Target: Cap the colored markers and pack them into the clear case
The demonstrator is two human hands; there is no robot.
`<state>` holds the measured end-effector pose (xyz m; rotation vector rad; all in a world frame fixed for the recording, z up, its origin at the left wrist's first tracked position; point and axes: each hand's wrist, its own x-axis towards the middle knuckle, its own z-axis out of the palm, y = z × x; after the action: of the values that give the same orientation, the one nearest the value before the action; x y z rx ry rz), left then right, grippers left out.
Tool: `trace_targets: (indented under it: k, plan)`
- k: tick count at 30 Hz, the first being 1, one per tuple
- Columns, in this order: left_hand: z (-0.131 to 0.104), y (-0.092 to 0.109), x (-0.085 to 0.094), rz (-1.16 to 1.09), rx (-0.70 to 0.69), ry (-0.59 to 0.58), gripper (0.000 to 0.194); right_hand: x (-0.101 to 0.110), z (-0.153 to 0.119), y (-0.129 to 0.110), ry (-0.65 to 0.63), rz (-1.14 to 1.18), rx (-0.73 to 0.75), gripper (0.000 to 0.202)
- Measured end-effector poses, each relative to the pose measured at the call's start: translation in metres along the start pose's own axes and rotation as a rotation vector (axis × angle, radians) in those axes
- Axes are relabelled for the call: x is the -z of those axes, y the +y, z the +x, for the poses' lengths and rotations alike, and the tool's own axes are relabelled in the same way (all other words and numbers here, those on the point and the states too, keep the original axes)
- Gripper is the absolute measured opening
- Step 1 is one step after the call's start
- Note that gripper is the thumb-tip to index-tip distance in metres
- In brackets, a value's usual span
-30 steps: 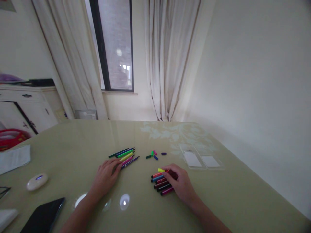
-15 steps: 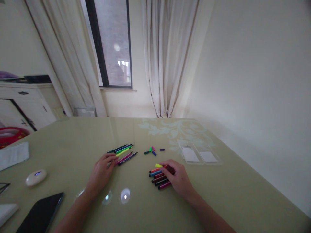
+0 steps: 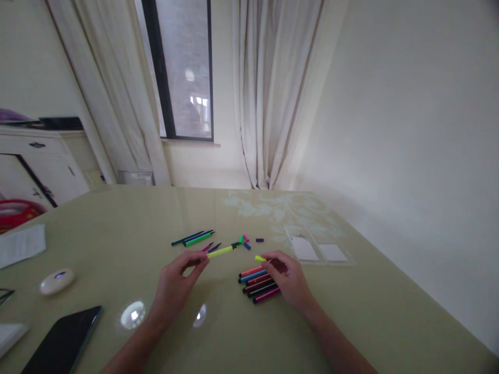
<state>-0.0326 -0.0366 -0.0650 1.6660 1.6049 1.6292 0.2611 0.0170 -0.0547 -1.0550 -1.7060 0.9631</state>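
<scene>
My left hand's [image 3: 181,280] up with a yellow marker [image 3: 220,252] pinched at the near end, far end pointing to two o'clock. And here's my right hand [image 3: 286,280], thumb and finger on a yellow cap [image 3: 260,258], apart from the marker, beside a row of capped markers [image 3: 259,285]. Uncapped pens [image 3: 198,239] lie at one o'clock from my left hand; loose caps [image 3: 247,246], between ten and eleven from my right. Out left: black tablet [image 3: 62,340] at eight, white oval device [image 3: 57,281] at nine.
</scene>
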Motion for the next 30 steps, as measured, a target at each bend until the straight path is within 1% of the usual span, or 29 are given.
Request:
trace_targets:
  k: [4, 8, 15, 23, 30]
  plan:
    - [-0.009, 0.008, -0.008, -0.175, 0.152, -0.059, 0.036, 0.013, 0.005, -0.007, 0.024, 0.101, -0.016, 0.032]
    - [-0.012, 0.015, -0.012, -0.214, 0.203, -0.076, 0.038, 0.017, 0.005, -0.013, 0.021, 0.174, 0.008, 0.028]
    - [-0.016, 0.017, -0.013, -0.220, 0.200, -0.093, 0.040, 0.008, 0.001, -0.020, -0.017, 0.170, 0.028, 0.025]
    - [-0.017, 0.015, -0.013, -0.238, 0.218, -0.140, 0.036, 0.005, -0.002, -0.023, -0.007, 0.218, 0.010, 0.023]
    - [-0.016, 0.018, -0.014, -0.271, 0.209, -0.136, 0.034, 0.002, -0.008, -0.031, 0.038, 0.114, 0.089, 0.022]
